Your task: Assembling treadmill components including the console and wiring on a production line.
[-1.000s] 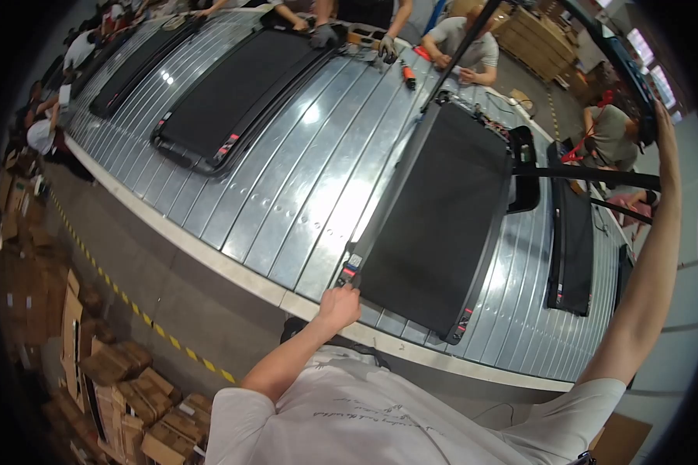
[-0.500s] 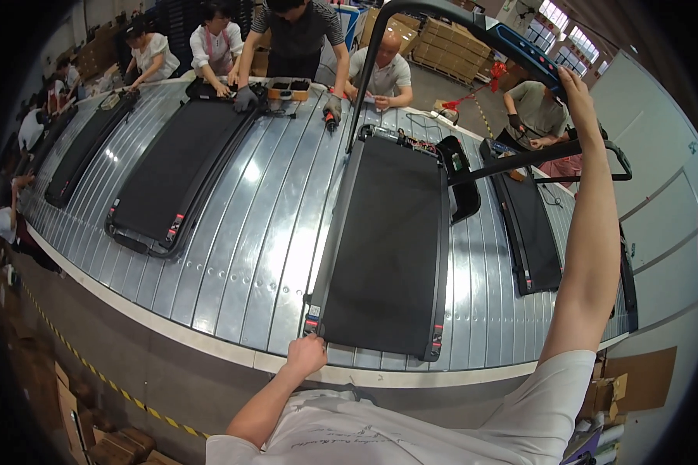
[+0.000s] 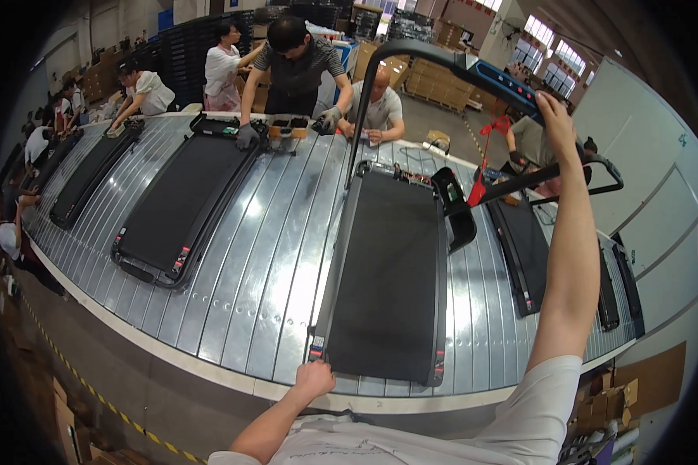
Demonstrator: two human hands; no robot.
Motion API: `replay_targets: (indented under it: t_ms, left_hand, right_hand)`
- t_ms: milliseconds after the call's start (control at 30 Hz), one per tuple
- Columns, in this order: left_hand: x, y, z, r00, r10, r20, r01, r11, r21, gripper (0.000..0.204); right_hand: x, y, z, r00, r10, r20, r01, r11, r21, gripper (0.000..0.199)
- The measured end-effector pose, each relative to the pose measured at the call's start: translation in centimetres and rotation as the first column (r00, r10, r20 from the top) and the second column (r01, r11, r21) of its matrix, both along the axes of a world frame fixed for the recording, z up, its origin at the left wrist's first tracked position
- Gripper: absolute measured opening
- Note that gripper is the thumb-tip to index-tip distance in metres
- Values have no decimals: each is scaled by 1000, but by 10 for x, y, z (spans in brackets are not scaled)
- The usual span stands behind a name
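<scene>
A black walking treadmill (image 3: pixel 388 287) lies lengthwise in front of me on the slatted metal line. My left hand (image 3: pixel 316 380) is closed at its near left corner, beside a small label; the fingertips are partly hidden. Over its far end rises the tubular handrail frame (image 3: pixel 362 116), with a blue-edged display console (image 3: pixel 504 85) across the top. My right hand (image 3: pixel 557 124), arm stretched up and forward, is closed on the console's right end. Wiring (image 3: pixel 399 173) lies exposed at the treadmill's far end, next to a loose-standing black cover (image 3: pixel 457 209). A red strap (image 3: pixel 479 182) hangs near the right tube.
Another treadmill (image 3: pixel 186 201) sits to the left, and one (image 3: pixel 520 248) to the right. Across the line a gloved co-worker (image 3: pixel 295 70) stands by an orange parts tray (image 3: pixel 288 128); a seated person (image 3: pixel 381 112) is beside. The line's pale edge (image 3: pixel 209 370) runs before me.
My view has tilted up, so the line sits lower in the picture. My hands keep their places on the treadmill and console. The red strap swings nearer the right tube. The co-worker's tool hand rises toward the tray.
</scene>
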State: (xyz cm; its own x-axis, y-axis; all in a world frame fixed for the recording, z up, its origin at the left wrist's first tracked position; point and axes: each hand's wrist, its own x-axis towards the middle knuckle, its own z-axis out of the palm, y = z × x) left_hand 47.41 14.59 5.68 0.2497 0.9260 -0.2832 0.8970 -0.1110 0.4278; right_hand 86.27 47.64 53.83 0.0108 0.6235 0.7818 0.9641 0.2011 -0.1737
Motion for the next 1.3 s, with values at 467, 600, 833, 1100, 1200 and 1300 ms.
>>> replay_targets:
  t_ms: [467, 600, 833, 1100, 1200, 1300]
  left_hand:
    - [-34, -33, 7, 999, -50, -4, 49, 998, -30, 26]
    - [-21, -28, 9, 999, -42, 4, 43, 999, -16, 26]
    - [23, -28, 7, 999, 39, -17, -39, 998, -41, 24]
    - [167, -90, 6, 983, 177, -52, -176, 984, 28, 24]
    - [187, -107, -1, 974, 227, 4, -227, 973, 38, 24]
    - [200, -128, 12, 967, 252, -45, -256, 958, -126, 25]
  right_hand:
    - [3, -29, -1, 949, 296, -104, -297, 955, 11, 36]
    - [16, -30, 1, 909, 377, -178, -389, 920, -39, 37]
    - [59, -24, 0, 969, 203, -140, -213, 975, -58, 38]
    - [172, -21, -18, 993, 90, -83, -91, 996, -12, 39]
    - [182, -19, -16, 994, 57, -96, -57, 998, -3, 41]
    - [184, -21, -12, 995, 30, -93, -30, 1000, -1, 43]
